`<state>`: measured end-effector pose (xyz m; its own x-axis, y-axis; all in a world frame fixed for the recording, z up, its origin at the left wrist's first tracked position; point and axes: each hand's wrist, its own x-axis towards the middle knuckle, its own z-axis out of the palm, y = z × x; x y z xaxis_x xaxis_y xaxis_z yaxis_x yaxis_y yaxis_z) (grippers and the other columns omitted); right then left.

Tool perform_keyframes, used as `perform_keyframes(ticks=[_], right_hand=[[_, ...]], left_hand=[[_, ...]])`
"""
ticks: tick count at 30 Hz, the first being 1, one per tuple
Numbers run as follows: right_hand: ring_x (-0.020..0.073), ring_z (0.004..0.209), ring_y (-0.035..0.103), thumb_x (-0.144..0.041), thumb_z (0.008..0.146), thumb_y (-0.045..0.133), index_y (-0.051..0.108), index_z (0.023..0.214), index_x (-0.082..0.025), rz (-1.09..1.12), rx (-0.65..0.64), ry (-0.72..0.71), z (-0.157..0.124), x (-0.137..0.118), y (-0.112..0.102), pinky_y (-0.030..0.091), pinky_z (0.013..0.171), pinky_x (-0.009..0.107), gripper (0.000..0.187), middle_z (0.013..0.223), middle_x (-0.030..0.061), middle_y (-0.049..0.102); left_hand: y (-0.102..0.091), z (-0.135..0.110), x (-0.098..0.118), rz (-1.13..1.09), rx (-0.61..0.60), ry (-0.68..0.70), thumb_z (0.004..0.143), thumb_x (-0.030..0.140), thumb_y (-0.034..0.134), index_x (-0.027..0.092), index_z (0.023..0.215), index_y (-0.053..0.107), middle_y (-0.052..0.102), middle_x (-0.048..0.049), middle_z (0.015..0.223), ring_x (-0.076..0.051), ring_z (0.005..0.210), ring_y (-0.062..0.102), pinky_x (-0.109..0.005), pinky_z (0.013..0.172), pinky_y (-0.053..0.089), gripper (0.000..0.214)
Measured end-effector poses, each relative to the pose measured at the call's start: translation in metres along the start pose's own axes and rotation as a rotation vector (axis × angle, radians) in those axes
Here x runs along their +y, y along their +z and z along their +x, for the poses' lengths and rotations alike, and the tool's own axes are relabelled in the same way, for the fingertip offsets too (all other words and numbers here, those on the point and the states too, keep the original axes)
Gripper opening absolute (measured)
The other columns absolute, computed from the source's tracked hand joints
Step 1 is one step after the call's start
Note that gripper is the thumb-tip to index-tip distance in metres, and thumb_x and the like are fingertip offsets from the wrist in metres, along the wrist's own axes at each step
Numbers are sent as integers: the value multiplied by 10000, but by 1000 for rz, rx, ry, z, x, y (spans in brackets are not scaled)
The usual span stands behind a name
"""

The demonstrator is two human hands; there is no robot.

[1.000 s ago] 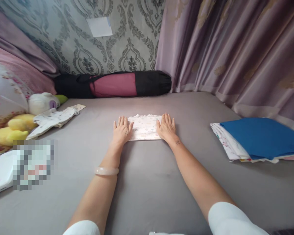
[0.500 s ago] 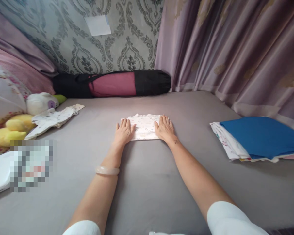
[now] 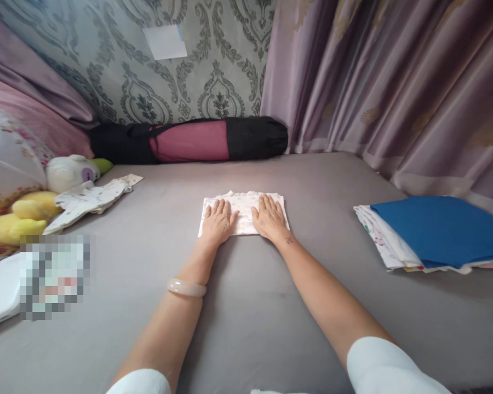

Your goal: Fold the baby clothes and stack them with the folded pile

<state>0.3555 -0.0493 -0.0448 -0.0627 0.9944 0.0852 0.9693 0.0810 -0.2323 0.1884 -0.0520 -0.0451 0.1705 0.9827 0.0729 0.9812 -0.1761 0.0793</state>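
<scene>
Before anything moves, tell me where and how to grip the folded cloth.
Probably by its two side edges, coming in from left and right and sliding underneath: the cloth lies flat, and those edges show beyond the left hand and right hand.

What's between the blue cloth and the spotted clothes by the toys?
In the head view, a folded white patterned cloth lies between them on the grey sheet, with the left hand and right hand resting flat on it.

Left fingers [image 3: 219, 211] and right fingers [image 3: 269, 208] lie flat on folded cloth [image 3: 245, 207], perhaps a garment.
</scene>
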Motion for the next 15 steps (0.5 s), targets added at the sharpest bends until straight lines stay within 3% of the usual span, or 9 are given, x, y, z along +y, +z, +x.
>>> perform_keyframes(ticks=[9,15], right_hand=[[252,1466,196,-352,1009,234,315,1496,-19,11,14,-20,-2,-2,-6,110,1194,424,596,1572,153,276],[234,1464,205,-292,1000,257,328,1495,-30,24,51,-128,-4,-10,-7,88,1199,406,565,1573,134,282]], left_hand=[[-3,0,2,-2,30,3,1003,438,209,108,1464,376,339,-147,1552,-271,1463,247,-476,1195,176,591],[0,-1,15,-8,92,163,1004,337,204,127,1469,379,352,-124,1549,-243,1463,253,-472,1201,163,540]])
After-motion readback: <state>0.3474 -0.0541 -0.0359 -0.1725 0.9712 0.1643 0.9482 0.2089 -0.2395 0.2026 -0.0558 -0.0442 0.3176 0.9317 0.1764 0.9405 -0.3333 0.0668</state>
